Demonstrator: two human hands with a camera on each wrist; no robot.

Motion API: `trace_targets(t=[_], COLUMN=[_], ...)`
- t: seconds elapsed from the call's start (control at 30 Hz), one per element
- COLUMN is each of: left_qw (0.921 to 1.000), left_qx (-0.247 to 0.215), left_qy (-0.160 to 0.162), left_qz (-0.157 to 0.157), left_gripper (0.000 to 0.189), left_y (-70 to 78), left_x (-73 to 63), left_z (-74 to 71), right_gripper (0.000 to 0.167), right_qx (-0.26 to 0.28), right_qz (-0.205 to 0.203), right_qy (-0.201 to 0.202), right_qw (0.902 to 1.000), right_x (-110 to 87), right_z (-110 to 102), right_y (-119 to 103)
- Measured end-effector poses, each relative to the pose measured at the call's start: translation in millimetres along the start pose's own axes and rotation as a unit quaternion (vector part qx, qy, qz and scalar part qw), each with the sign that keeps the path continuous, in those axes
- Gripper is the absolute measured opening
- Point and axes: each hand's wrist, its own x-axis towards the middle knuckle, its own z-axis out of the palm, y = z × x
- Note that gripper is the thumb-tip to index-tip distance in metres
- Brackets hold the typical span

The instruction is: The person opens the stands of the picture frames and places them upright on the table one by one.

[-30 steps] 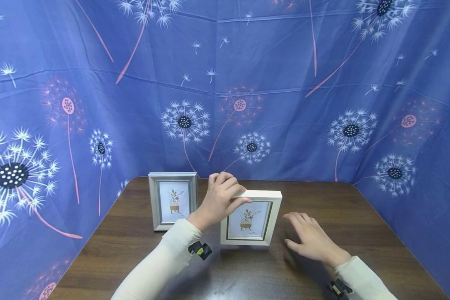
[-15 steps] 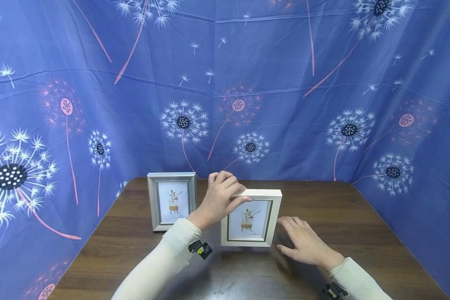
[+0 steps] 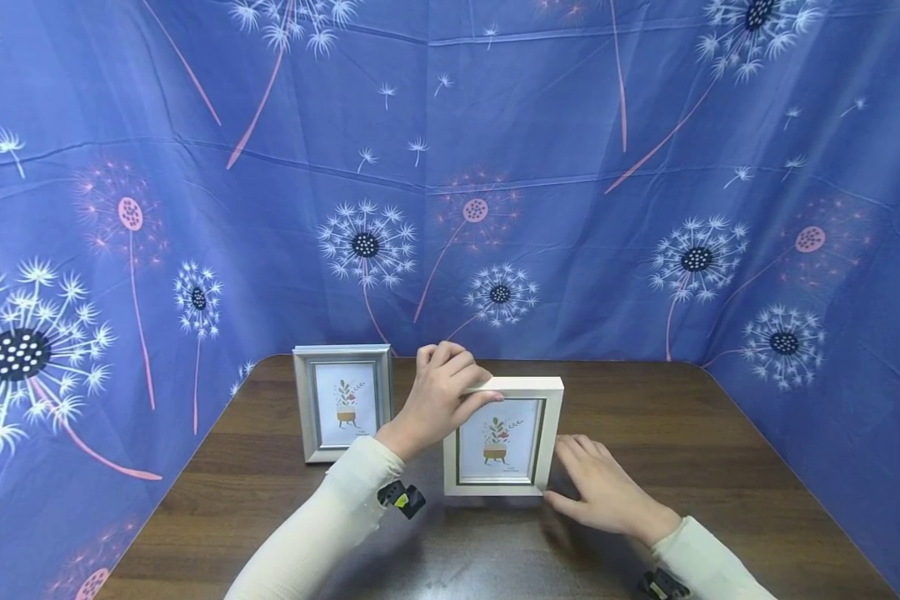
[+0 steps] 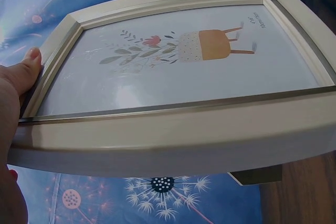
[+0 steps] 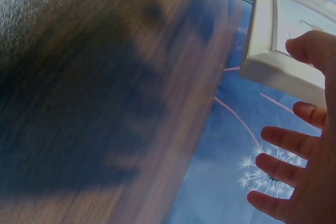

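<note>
A white picture frame (image 3: 553,433) with a potted-plant print stands near the table's middle, upright and leaning slightly. My left hand (image 3: 442,392) grips its top edge, thumb (image 4: 31,59) on the front and the other fingers over the back. At the frame's right side, my right hand (image 3: 607,492) has its thumb by the lower corner. In the right wrist view its fingers (image 5: 286,137) are extended and spread, with the thumb (image 5: 307,48) overlapping the frame's face; how firmly it touches cannot be told.
A silver-grey picture frame (image 3: 309,417) with a similar print stands upright on the left, behind my left forearm. Both are on a brown wooden table (image 3: 682,408). Blue dandelion-print cloth (image 3: 592,275) encloses the back and sides.
My right hand has moved left to the white frame's side. The white frame's lower edge has shifted slightly toward me, while my left hand keeps its grip on the top.
</note>
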Motion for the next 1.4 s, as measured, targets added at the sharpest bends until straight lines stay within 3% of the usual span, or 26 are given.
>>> trace_targets(t=[0.4,0.73,1.03,1.4], left_qw=[0.9999,0.9994,0.9995,0.9994], left_qx=[0.005,0.0,0.011,0.026], left_qy=[0.014,-0.012,-0.015,-0.007], left_qz=[-0.006,-0.032,-0.026,-0.02], left_gripper=[0.024,0.02,0.02,0.02], left_y=[-0.7,-1.6,-3.8,-6.5], left_x=[1.4,0.9,2.2,1.7], left_z=[-0.9,-3.9,-4.0,-1.5], right_gripper=[0.047,0.047,0.045,0.04], right_qx=[-0.003,-0.006,-0.022,-0.028], right_qz=[0.029,0.028,0.011,0.019], right_qy=[0.005,-0.002,0.003,-0.012], right_qw=[0.9996,0.9996,0.9997,0.9993], right_x=[2.4,3.7,4.5,3.8], right_z=[-1,-4,-6,-9], right_y=[-13,-21,-26,-29])
